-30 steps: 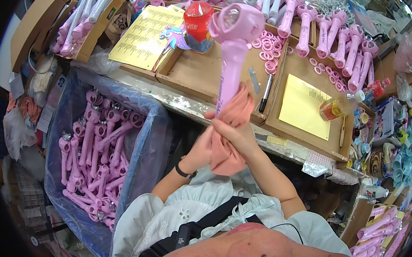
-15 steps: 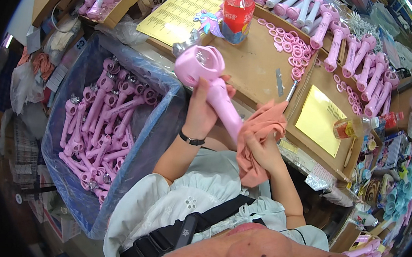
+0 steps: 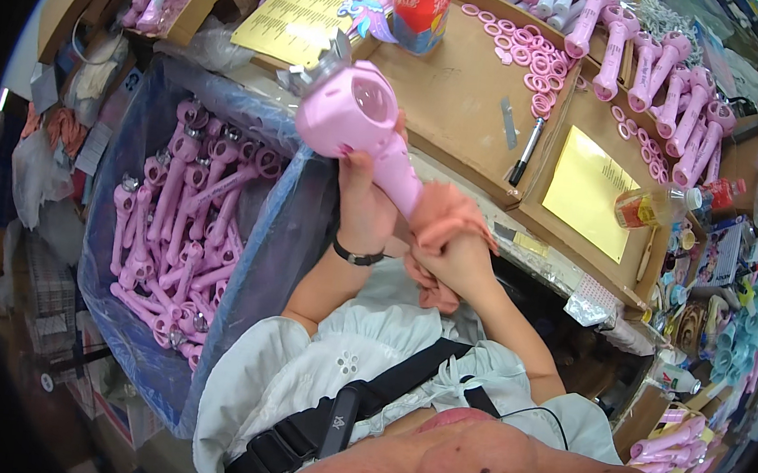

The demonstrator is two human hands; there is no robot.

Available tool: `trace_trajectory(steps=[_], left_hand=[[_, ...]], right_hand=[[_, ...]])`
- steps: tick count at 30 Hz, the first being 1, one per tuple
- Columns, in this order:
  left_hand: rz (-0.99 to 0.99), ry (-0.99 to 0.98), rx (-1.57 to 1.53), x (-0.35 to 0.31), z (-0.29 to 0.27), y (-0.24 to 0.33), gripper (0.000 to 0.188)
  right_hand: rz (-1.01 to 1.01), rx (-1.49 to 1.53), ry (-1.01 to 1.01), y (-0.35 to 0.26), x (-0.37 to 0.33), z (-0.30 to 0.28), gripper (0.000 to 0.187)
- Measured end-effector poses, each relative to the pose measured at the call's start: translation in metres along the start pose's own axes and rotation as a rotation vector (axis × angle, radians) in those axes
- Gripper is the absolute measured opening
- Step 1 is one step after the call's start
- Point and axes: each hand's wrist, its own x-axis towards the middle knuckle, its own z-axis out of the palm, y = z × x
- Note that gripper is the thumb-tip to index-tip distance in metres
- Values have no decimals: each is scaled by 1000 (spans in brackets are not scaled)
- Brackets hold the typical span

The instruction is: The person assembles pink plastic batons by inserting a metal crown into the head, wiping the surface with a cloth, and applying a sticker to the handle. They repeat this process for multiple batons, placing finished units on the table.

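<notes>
A pink toy wand (image 3: 346, 118) with a hollow round head and a silver crown-shaped tip slants up in front of me. Its handle is held just below the head by my left hand (image 3: 367, 207), fingers wrapped round it. An orange cloth (image 3: 442, 213) is bunched about the lower handle, and my right hand (image 3: 459, 263) grips it there. The cloth hides the wand's lower end. To the left, a bin lined with blue plastic (image 3: 273, 259) holds a heap of similar pink wands (image 3: 190, 211).
Beyond my hands a cardboard tray (image 3: 450, 94) carries pink rings (image 3: 538, 63), a marker (image 3: 527, 152) and a red-labelled bottle (image 3: 419, 13). Yellow sheets (image 3: 586, 193) lie on the worktop. More pink wands (image 3: 612, 63) line the far right, near a second bottle (image 3: 652, 208).
My right hand has moved left and slightly up with the cloth, which now wraps the handle closer to my left hand. The wand's head has turned and shifted left, and the marker is uncovered.
</notes>
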Motion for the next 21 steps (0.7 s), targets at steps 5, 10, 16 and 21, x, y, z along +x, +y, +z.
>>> trace_trajectory(steps=[5, 10, 16, 21], left_hand=[[-72, -13, -214, 22, -14, 22, 78], [-205, -264, -826, 40, -11, 16, 90], [-98, 90, -82, 31, -12, 19, 86], [-157, 8, -251, 31, -23, 15, 96]], right_hand=[[168, 580, -135, 40, -47, -3, 50], [251, 1709, -299, 63, -58, 6, 78], [-12, 660, 142, 51, -55, 9, 63], [42, 429, -137, 41, -57, -14, 63]])
